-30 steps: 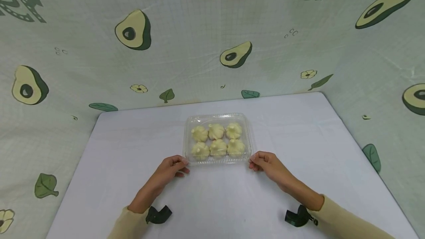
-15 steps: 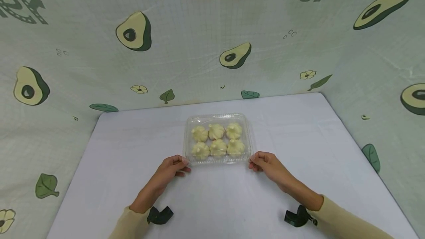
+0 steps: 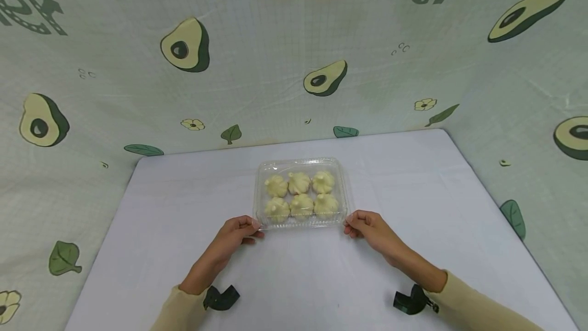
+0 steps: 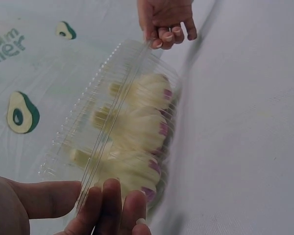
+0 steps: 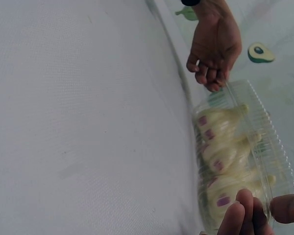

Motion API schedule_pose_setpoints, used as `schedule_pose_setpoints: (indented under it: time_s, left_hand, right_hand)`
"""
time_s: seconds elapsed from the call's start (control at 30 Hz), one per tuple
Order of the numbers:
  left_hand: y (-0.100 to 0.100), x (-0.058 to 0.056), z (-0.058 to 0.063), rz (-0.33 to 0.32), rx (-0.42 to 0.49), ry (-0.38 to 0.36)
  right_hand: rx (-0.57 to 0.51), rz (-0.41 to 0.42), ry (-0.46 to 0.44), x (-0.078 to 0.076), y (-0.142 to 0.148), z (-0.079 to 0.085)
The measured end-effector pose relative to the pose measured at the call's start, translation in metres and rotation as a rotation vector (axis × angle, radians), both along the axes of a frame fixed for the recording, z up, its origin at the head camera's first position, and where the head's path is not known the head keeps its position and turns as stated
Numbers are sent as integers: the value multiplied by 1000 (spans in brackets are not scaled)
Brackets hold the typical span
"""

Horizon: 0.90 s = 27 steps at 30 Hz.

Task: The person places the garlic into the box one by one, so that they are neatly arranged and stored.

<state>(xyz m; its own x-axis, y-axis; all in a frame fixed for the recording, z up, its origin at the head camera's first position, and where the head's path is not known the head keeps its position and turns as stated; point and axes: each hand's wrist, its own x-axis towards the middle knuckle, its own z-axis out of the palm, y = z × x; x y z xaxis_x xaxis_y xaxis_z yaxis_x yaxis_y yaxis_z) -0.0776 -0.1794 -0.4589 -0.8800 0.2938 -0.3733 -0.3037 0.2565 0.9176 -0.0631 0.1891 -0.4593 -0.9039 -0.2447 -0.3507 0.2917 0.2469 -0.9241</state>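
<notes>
A clear plastic clamshell container (image 3: 300, 163) with its lid down sits on the white table, near its back half. Inside are several pale garlic bulbs (image 3: 301, 205) in two rows; purplish patches show near their bases in both wrist views. At the container's front left corner, my left hand (image 3: 239, 231) pinches the rim between thumb and fingers. My right hand (image 3: 367, 225) pinches the front right corner the same way. In the left wrist view, the thumb (image 4: 51, 198) lies on one side of the rim and the fingertips on the other.
A white cloth covers the table (image 3: 184, 183), which ends at a back edge against a curtain (image 3: 257, 40) printed with avocados and leaves. Black wrist mounts (image 3: 222, 298) hang by both beige sleeves (image 3: 478, 300).
Both hands keep their hold on the container's front corners, and the container stays in place. Only the head view has tilted very slightly.
</notes>
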Motion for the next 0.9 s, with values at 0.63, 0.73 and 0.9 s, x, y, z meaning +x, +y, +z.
schedule_pose_setpoints:
  time_s: [0.63, 0.73, 0.9]
  left_hand:
    - [1, -1, -4, 30, 27, -19]
    - [1, -1, -3, 27, 20, -18]
    - [1, -1, -4, 29, 18, -31]
  right_hand:
    - [7, -1, 0, -1, -1, 1]
    - [9, -1, 0, -1, -1, 1]
    - [14, -6, -1, -2, -1, 2]
